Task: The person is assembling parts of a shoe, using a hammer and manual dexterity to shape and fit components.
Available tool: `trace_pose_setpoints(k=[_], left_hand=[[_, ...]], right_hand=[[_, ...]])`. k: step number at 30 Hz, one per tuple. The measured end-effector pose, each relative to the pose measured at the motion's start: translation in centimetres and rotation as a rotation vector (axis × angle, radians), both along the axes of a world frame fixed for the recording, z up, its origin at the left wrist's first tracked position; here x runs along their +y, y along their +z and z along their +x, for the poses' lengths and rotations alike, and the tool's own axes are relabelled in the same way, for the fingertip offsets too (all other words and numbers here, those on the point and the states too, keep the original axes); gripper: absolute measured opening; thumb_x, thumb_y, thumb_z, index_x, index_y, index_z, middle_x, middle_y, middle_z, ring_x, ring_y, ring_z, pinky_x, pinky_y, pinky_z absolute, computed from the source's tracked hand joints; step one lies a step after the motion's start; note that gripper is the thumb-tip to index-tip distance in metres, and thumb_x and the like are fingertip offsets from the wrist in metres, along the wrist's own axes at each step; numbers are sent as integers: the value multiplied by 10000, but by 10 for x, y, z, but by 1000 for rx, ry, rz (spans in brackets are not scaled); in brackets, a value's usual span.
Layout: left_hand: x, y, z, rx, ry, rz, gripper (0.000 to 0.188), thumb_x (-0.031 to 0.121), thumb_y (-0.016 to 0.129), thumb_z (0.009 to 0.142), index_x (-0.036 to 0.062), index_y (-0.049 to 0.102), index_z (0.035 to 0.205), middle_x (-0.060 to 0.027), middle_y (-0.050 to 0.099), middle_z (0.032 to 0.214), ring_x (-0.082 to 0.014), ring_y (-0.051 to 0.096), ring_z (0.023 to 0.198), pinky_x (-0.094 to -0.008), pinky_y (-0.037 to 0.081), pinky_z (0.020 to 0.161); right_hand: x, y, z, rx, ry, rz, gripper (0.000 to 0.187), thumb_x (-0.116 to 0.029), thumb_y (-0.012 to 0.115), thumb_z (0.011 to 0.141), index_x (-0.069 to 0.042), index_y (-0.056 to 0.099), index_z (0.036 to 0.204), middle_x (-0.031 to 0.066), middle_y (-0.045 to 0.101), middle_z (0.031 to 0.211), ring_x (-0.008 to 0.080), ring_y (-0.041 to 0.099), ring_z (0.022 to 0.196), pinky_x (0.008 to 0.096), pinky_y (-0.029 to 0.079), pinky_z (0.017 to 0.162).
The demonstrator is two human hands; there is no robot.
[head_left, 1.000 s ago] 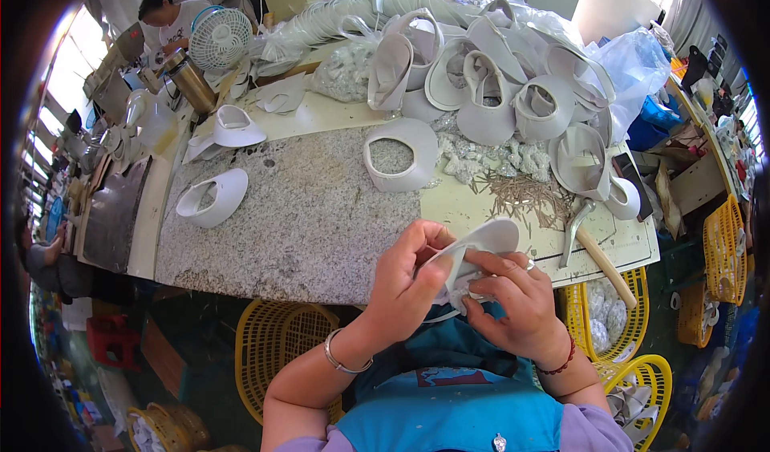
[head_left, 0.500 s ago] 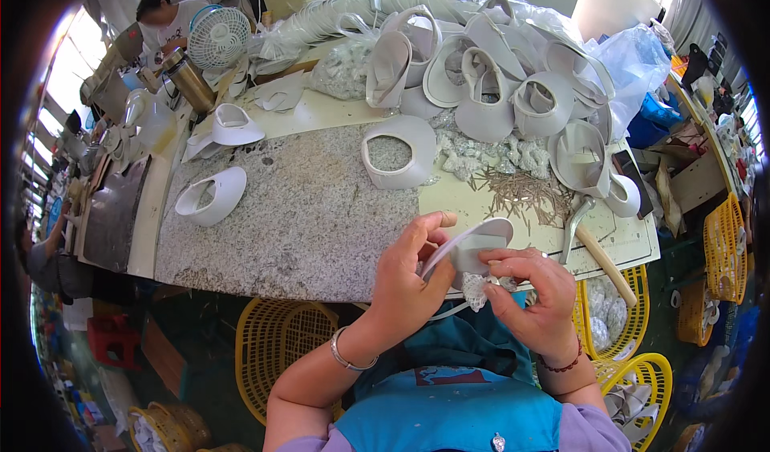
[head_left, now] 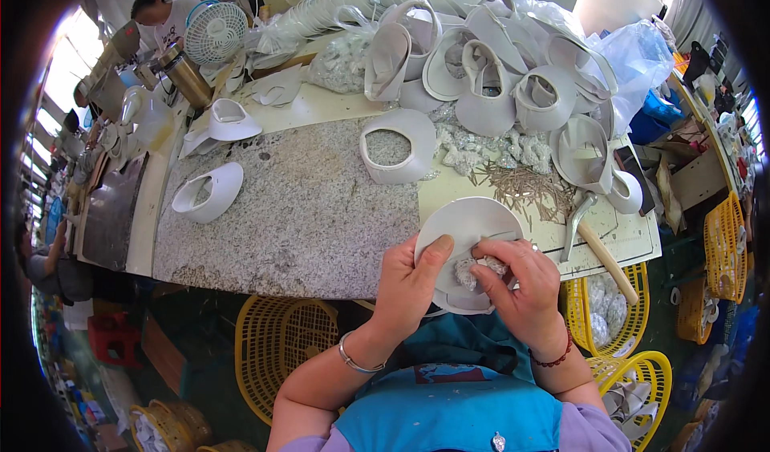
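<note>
In front of my body I hold a white shoe upper (head_left: 465, 215) over the table's near edge, its broad rounded side facing up. My left hand (head_left: 405, 287) grips the upper's left edge, thumb on top and fingers underneath. A small silvery, glittering ornament (head_left: 464, 273) lies against its middle. My right hand (head_left: 525, 291) pinches that ornament between thumb and fingers; whether it is fastened there is hidden. Another white upper (head_left: 417, 151) rests on the speckled table (head_left: 297, 203) beyond my hands, and two more stand at the left.
A heap of white uppers (head_left: 485, 107) fills the back right. Glittering ornaments (head_left: 529, 154) and thin brown sticks (head_left: 521, 189) lie before it, near a hammer-like tool with a wooden handle (head_left: 607, 263). Yellow baskets (head_left: 273, 356) stand below the edge. A person works at the far left.
The upper has turned from edge-on to showing its broad face. My left thumb now lies on top of it. The ornament in my right hand has moved up onto the upper.
</note>
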State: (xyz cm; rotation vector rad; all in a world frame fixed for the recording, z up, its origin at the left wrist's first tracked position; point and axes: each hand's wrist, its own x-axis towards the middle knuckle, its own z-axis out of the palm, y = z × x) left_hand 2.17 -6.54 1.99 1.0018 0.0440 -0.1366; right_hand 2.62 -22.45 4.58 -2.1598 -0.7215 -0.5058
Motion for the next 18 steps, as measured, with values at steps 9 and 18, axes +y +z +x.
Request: trace_pose_setpoints(k=[9,18], left_hand=[[1,10,-2,-598,373,814,325,47,551,909,-12,506,1225,-127,646,997,-174,634,869,-266,494,758],[9,8,5,-709,103,868,190,27,645,779,50,661,967,-128,635,877,-275,639,695,-323,508,588]], right_hand=[[0,-8,-1,125,-41,127,260,-106,774,718,-47,556,845,70,659,804,161,556,543,260,427,479],[-4,-16,4,195,28,225,260,-97,775,717,-45,554,842,68,646,798,135,537,533,250,433,486]])
